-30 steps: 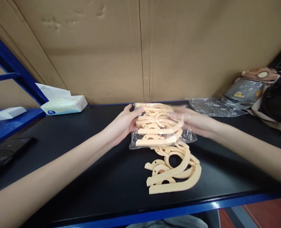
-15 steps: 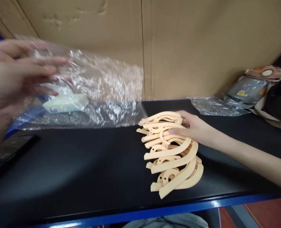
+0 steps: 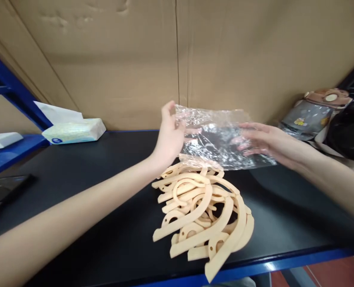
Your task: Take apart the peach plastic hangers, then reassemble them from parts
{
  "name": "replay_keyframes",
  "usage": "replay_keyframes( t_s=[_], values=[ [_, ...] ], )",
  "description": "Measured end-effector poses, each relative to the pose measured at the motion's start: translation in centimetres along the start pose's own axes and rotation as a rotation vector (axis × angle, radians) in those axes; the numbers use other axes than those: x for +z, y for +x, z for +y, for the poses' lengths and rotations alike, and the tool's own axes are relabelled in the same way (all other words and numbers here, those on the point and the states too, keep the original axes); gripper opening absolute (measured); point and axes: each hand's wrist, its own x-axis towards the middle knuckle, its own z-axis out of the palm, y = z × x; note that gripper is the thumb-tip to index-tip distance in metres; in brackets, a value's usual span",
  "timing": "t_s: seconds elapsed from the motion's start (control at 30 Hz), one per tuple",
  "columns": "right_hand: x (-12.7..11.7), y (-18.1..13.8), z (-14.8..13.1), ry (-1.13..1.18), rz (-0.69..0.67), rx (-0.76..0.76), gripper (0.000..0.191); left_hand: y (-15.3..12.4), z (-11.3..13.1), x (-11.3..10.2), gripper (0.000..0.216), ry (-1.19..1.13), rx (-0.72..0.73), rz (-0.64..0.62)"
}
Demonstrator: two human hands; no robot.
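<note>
A clear, crinkled plastic bag [image 3: 215, 139] is held up between my hands, slightly blurred. My left hand [image 3: 171, 137] grips its left end, thumb raised and fingers partly behind the film. My right hand [image 3: 263, 140] is at the right part of the bag, its fingertips spread along the film and partly seen through it. Just below and nearer to me, beige folding clothes hangers [image 3: 194, 215] lie heaped and overlapping on the black tabletop [image 3: 105, 227]. The bag's lower edge hangs over the far end of the heap and touches or nearly touches it.
A tissue pack [image 3: 75, 131] stands at the back left, beside the blue shelf frame [image 3: 30, 103]. A dark flat device [image 3: 6, 189] lies at the left edge. Back right are a bottle with a brown lid [image 3: 310, 113] and a black bag [image 3: 349, 129]. Cardboard [image 3: 129, 59] walls the back.
My left hand has swung from the far left to the middle, the bag now between both hands. My right hand has let go of the hangers and moved right and up to the bag.
</note>
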Motion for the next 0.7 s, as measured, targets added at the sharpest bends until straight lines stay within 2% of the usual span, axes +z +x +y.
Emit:
replay_keyframes(
  t_s=[0.07, 0.13, 0.2, 0.27, 0.33, 0.4, 0.43, 0.5, 0.53, 0.6, 0.63, 0.7],
  values=[
    [-1.8, 0.9, 0.0, -0.106, 0.145, 0.003, 0.058, -0.2, -0.1, 0.0, 0.063, 0.061, -0.007, -0.105],
    [-4.3, 2.1, 0.0, -0.197, 0.32, -0.003, 0.054, -0.5, 0.8, -1.5, 0.069, 0.242, -0.027, -0.219],
    [-7.4, 3.4, 0.1, -0.338, 0.426, 0.061, 0.055, -1.1, 2.2, -4.5, 0.073, 0.51, -0.118, -0.437],
    [-10.8, 4.8, 0.4, -0.556, 0.498, 0.167, 0.061, -1.9, 3.6, -8.0, 0.087, 0.812, -0.177, -0.641],
    [-13.5, 6.0, 1.1, -0.638, 0.512, 0.226, 0.067, -2.8, 4.6, -10.9, 0.097, 1.05, -0.198, -0.716],
    [-15.2, 6.7, 2.0, -0.905, 0.454, 0.241, 0.075, -3.8, 5.0, -12.6, 0.098, 1.291, -0.336, -0.655],
    [-15.5, 6.8, 2.4, -0.97, 0.477, 0.257, 0.076, -4.3, 5.0, -12.9, 0.092, 1.38, -0.41, -0.613],
    [-15.2, 6.8, 3.0, -1.137, 0.531, 0.249, 0.072, -5.1, 4.9, -12.9, 0.066, 1.435, -0.472, -0.575],
    [-14.7, 6.7, 3.1, -1.305, 0.551, 0.193, 0.067, -5.3, 4.9, -12.7, 0.052, 1.427, -0.494, -0.578],
    [-13.2, 6.4, 3.0, -1.608, 0.588, -0.036, 0.056, -5.6, 4.7, -12.3, 0.028, 1.382, -0.521, -0.603],
    [-12.4, 6.2, 3.0, -1.683, 0.57, -0.133, 0.053, -5.7, 4.6, -12.1, 0.02, 1.358, -0.531, -0.617],
    [-10.5, 6.0, 3.0, -1.674, 0.512, -0.257, 0.048, -5.7, 4.4, -12.1, 0.014, 1.305, -0.533, -0.637]
  ],
)
